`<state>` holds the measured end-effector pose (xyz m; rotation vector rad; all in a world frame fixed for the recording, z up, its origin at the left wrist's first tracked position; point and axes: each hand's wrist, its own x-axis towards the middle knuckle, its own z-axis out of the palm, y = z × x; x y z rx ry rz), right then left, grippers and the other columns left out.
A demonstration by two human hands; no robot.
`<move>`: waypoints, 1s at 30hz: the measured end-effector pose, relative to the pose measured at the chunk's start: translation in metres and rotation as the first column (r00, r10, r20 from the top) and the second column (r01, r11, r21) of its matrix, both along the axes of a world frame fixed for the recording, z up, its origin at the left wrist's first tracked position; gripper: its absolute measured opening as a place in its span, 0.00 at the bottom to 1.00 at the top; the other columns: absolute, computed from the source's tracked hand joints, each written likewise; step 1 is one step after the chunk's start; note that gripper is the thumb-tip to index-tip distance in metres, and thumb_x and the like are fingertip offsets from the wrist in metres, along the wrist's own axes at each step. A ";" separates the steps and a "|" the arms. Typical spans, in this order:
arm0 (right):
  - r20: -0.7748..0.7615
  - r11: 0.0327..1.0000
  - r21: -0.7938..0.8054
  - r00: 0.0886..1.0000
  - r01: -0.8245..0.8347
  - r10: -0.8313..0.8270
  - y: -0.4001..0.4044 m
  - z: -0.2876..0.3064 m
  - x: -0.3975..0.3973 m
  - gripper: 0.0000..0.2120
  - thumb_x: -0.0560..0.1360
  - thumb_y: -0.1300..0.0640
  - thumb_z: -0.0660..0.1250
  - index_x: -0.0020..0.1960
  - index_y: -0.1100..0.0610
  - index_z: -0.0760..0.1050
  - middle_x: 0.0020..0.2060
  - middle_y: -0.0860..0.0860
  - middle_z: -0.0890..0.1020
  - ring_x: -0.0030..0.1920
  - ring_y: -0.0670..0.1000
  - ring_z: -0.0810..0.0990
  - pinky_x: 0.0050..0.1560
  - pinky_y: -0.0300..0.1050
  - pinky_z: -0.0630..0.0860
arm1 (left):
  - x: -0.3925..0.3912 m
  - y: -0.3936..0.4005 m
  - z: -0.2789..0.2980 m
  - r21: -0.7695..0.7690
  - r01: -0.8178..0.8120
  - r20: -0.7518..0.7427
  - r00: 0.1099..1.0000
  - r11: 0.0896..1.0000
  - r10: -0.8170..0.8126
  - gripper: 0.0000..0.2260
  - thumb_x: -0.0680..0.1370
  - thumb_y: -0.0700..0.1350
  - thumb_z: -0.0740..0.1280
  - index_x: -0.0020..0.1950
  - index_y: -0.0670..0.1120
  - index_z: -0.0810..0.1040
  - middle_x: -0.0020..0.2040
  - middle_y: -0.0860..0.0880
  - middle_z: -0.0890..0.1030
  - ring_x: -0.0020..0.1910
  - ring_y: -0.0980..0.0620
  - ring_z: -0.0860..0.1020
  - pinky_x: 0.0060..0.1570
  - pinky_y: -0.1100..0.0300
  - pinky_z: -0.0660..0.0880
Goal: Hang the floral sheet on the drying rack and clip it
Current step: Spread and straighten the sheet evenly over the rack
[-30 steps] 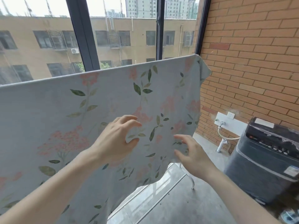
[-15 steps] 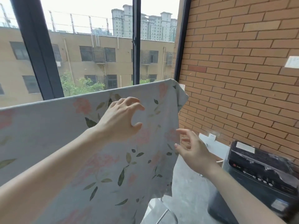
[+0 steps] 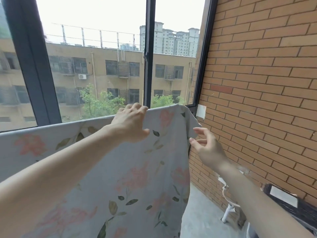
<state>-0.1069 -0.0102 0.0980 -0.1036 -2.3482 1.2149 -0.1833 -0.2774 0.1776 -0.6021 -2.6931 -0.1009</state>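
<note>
The floral sheet [image 3: 137, 177], pale grey with pink flowers and green leaves, hangs over a horizontal bar that it hides entirely. Its top fold runs from the left edge up to the right corner near the window frame. My left hand [image 3: 131, 123] rests on that top fold, fingers curled over the edge of the sheet. My right hand [image 3: 206, 146] is at the sheet's right side edge, fingers spread, fingertips touching or almost touching the cloth just below the corner. No clip is visible.
A brick wall [image 3: 260, 100] stands close on the right. Large windows with dark frames [image 3: 149, 66] are behind the sheet. A dark washing machine [image 3: 291, 212] sits at lower right, with a white tap and hose [image 3: 228, 208] beside it on the concrete floor.
My left hand rose from the sheet's face to its top fold and curled over it. My right hand rose along the right edge toward the corner. The view tilted upward.
</note>
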 end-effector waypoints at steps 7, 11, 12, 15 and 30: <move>0.000 0.999 0.031 0.999 0.038 -0.038 0.069 0.012 -0.106 0.14 0.80 0.48 0.69 0.65 0.47 0.76 0.62 0.44 0.80 0.55 0.50 0.83 0.55 0.47 0.78 | -0.046 0.052 -0.012 -0.024 -0.155 -0.046 0.987 0.988 0.154 0.30 0.74 0.59 0.68 0.74 0.51 0.69 0.64 0.49 0.78 0.64 0.46 0.76 0.65 0.49 0.70; 0.040 0.998 0.047 0.998 0.038 -0.040 0.093 0.007 -0.163 0.14 0.80 0.47 0.68 0.64 0.49 0.78 0.59 0.45 0.81 0.52 0.53 0.84 0.55 0.53 0.82 | -0.052 0.058 -0.022 0.006 -0.217 -0.156 0.964 0.976 0.215 0.29 0.73 0.58 0.68 0.73 0.51 0.71 0.61 0.51 0.80 0.59 0.47 0.78 0.60 0.51 0.71; 0.044 0.998 0.061 0.998 0.035 -0.038 0.097 0.006 -0.175 0.15 0.81 0.47 0.68 0.65 0.50 0.78 0.58 0.44 0.82 0.53 0.51 0.83 0.56 0.50 0.81 | -0.053 0.058 -0.022 0.030 -0.221 -0.157 0.962 0.975 0.223 0.29 0.73 0.59 0.68 0.73 0.52 0.72 0.61 0.51 0.80 0.59 0.47 0.79 0.60 0.52 0.71; 0.073 0.998 0.068 0.997 -0.008 0.003 0.106 0.004 -0.209 0.14 0.81 0.47 0.69 0.62 0.52 0.81 0.54 0.46 0.84 0.52 0.49 0.81 0.51 0.43 0.78 | -0.052 0.056 -0.018 0.086 -0.225 -0.133 0.963 0.971 0.235 0.29 0.73 0.59 0.68 0.73 0.54 0.72 0.61 0.53 0.81 0.58 0.48 0.79 0.61 0.52 0.71; -0.194 0.996 0.088 0.981 -0.008 0.025 0.099 0.080 -0.302 0.09 0.82 0.57 0.67 0.54 0.53 0.86 0.50 0.50 0.87 0.49 0.51 0.82 0.51 0.43 0.78 | -0.048 0.056 -0.005 0.112 -0.246 -0.045 0.967 0.963 0.252 0.27 0.72 0.57 0.69 0.72 0.63 0.72 0.61 0.58 0.82 0.52 0.52 0.77 0.49 0.57 0.69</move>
